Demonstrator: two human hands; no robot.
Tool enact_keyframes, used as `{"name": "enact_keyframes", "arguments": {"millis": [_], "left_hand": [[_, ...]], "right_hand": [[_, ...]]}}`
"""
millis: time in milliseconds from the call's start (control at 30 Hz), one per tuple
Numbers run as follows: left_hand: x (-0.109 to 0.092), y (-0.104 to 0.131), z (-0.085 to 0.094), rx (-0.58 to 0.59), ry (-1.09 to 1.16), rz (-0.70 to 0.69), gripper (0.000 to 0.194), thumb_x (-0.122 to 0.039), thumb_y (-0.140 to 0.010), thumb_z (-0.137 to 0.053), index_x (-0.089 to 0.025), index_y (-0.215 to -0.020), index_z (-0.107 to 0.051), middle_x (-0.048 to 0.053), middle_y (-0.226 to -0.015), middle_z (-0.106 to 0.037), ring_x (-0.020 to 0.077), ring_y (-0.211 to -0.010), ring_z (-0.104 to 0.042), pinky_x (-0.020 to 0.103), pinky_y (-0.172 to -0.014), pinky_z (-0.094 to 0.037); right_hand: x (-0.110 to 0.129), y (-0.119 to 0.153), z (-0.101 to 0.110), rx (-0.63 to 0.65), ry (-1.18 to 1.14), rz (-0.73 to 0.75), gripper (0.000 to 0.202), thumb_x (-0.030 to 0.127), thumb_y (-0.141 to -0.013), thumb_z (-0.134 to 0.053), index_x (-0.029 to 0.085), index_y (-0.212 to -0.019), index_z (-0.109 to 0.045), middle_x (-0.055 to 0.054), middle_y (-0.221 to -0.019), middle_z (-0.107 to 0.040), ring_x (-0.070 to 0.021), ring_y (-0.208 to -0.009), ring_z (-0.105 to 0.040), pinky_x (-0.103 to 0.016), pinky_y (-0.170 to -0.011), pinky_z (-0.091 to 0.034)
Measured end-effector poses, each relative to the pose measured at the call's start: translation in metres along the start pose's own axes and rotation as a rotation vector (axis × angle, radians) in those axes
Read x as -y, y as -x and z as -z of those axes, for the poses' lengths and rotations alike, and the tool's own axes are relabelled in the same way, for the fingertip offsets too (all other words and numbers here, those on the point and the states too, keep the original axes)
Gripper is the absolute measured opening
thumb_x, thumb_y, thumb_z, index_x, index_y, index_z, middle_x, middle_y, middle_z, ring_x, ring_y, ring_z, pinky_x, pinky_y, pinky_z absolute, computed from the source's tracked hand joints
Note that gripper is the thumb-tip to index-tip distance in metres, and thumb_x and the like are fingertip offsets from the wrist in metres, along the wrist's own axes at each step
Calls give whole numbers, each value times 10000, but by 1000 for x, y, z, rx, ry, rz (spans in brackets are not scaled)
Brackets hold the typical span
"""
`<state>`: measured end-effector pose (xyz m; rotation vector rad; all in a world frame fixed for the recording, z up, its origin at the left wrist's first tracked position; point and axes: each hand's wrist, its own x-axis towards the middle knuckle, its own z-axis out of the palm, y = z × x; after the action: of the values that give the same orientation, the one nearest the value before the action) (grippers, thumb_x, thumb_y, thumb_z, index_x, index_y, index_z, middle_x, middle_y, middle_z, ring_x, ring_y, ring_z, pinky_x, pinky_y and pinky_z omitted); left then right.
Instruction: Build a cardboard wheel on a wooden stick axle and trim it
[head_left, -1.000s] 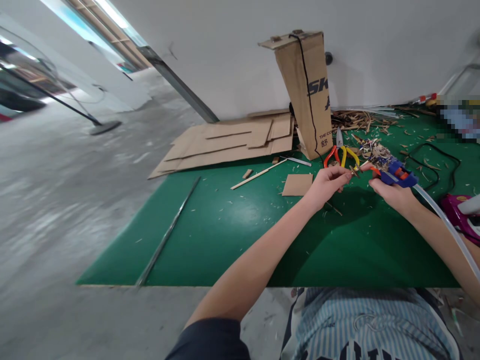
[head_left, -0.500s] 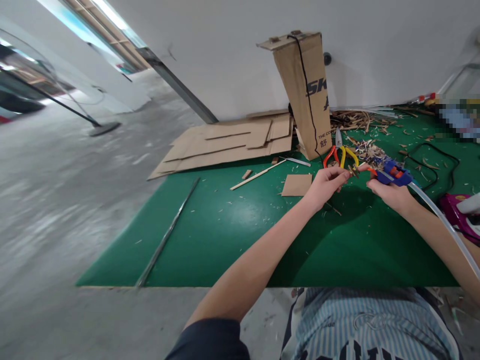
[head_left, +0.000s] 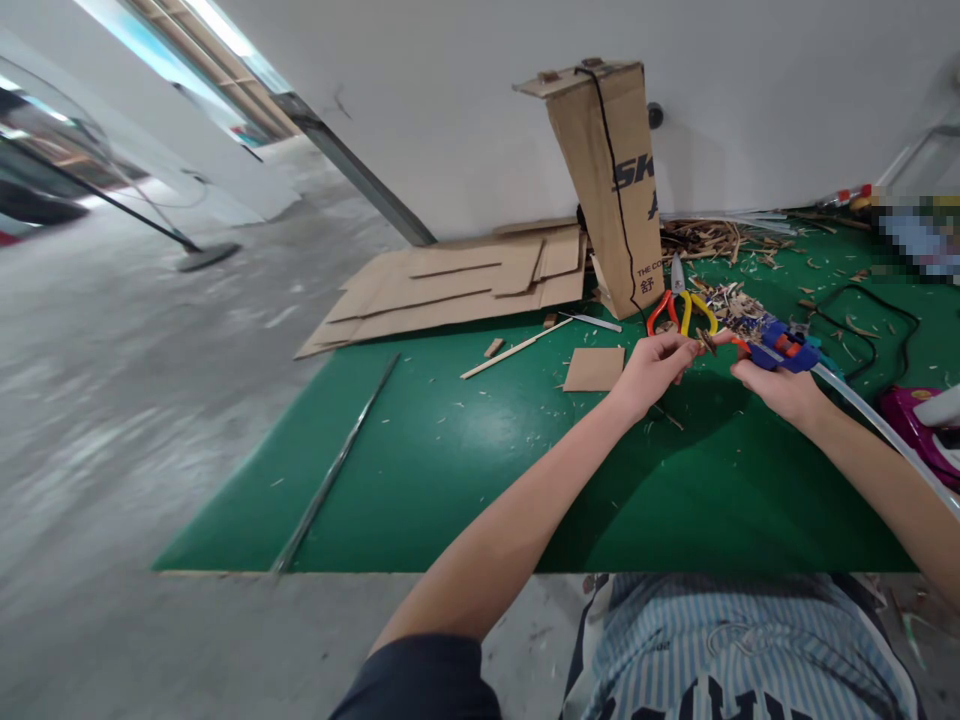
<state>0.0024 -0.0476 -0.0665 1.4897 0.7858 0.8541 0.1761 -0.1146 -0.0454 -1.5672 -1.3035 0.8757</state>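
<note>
My left hand is closed in a pinch on a small brown wood chip. In my right hand is a blue hot glue gun, its orange nozzle pointing left, close to the chip. Whether the nozzle touches the chip cannot be made out. A long translucent glue stick sticks out of the gun's back, over my right forearm. Just beyond my left fingers lie cutting tools with red-orange and yellow handles and a silver blade. A square of cardboard lies left of my left hand.
On the green table stands a tall cardboard box with a black cord. Flat cardboard sheets, a thin wooden stick and a dark strip lie leftward. Wood scraps are heaped behind; a magenta object is right.
The glue gun in my right hand has shifted slightly left, and its glue stick has dropped a little. My left hand has barely moved and keeps its pinch on the wood chip.
</note>
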Motion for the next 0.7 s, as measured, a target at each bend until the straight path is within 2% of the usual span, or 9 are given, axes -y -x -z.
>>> {"name": "enact_keyframes", "arguments": {"millis": [300,700], "left_hand": [[0,0,-2,-6,9,0,201,-298,-885,-625,-132,-775,-649,-54,-553,-463,65,-486,-440,214,-505,-363],[3,-1,0,-27,33,-13,322,-450,-782,-734,-135,-784,-666,-40,-598,-513,57,-507,-450,210,-500,-356]], "right_hand": [[-2,0,-1,-10,27,-29,158,311,-603,-577,250,-659,-442,63,-532,-398,-114,-507,-382,-294,-504,-325],[2,4,-6,-9,-11,57,158,335,-601,-564,239,-699,-485,55,-570,-403,-113,-521,-358,-300,-505,-300]]}}
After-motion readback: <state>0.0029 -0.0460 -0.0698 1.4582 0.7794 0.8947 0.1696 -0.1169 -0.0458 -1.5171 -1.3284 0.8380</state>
